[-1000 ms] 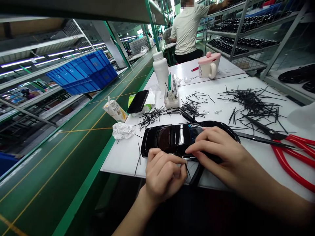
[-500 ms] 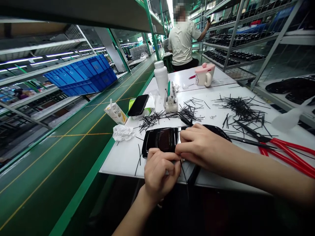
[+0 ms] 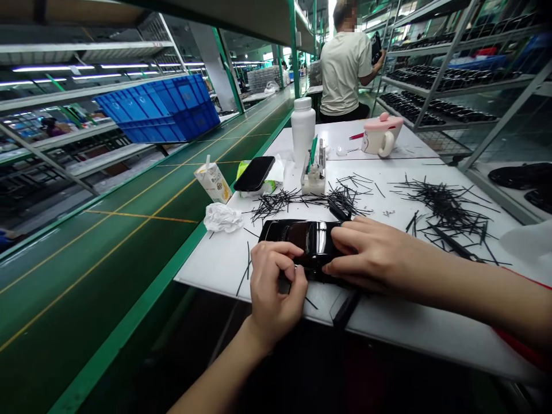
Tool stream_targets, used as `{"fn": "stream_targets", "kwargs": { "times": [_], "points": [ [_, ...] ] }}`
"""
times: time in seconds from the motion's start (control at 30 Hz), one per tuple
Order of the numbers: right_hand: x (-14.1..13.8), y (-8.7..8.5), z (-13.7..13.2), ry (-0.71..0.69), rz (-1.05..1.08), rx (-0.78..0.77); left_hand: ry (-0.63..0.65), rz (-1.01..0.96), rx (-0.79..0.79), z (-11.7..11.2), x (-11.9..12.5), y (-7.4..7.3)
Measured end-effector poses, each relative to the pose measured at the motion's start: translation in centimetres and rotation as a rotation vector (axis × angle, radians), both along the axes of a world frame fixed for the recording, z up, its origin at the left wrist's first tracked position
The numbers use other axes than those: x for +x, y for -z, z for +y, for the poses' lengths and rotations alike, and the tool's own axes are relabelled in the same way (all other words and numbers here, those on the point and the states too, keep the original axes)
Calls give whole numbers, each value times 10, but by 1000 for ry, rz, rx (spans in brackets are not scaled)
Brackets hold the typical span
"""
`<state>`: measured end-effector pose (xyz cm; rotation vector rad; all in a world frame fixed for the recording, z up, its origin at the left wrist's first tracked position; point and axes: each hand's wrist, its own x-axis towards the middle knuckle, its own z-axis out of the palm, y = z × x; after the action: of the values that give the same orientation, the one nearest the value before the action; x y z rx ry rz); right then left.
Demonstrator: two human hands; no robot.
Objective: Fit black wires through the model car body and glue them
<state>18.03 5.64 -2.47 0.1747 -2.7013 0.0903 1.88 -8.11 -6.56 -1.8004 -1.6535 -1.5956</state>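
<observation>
A glossy black item (image 3: 321,236), which looks like a shoe with a ribbed brown inside, lies across the near part of the white table. My right hand (image 3: 366,250) grips its right part, with thumb and fingers bent over the near side. At the near edge, my left hand (image 3: 278,282) is curled with thumb and fingertips close together; what they pinch is too small to make out. A black strap (image 3: 345,310) hangs over the table's front edge. Thin black strips (image 3: 276,204) lie scattered behind the item. Scissors (image 3: 455,244) rest beyond my right forearm, their handles mostly hidden.
A phone (image 3: 255,173), drink carton (image 3: 213,183), crumpled tissue (image 3: 223,217), white bottle (image 3: 303,129), small holder (image 3: 314,181) and lidded mug (image 3: 382,135) stand around. A green conveyor (image 3: 142,230) runs left. More strips (image 3: 448,201) pile right. A person (image 3: 345,72) sits ahead beside racks.
My hands have drawn slightly apart, showing more of the shiny band. The thin strip that hung below my left fingers no longer hangs there. The view has shifted left.
</observation>
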Motion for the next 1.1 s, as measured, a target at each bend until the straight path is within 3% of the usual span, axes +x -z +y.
{"fn": "stream_targets", "kwargs": {
  "times": [0.23,0.6,0.8,1.1],
  "points": [
    [3,6,-4,60,37,-46,-30,54,-13,0,0,-1],
    [16,5,2,16,22,-169,-28,120,-54,1,0,-1],
    [22,3,3,12,-63,-220,-85,255,-107,3,3,-5],
    [32,-2,9,9,-195,-387,-115,226,-110,4,5,-3]
  ]
}}
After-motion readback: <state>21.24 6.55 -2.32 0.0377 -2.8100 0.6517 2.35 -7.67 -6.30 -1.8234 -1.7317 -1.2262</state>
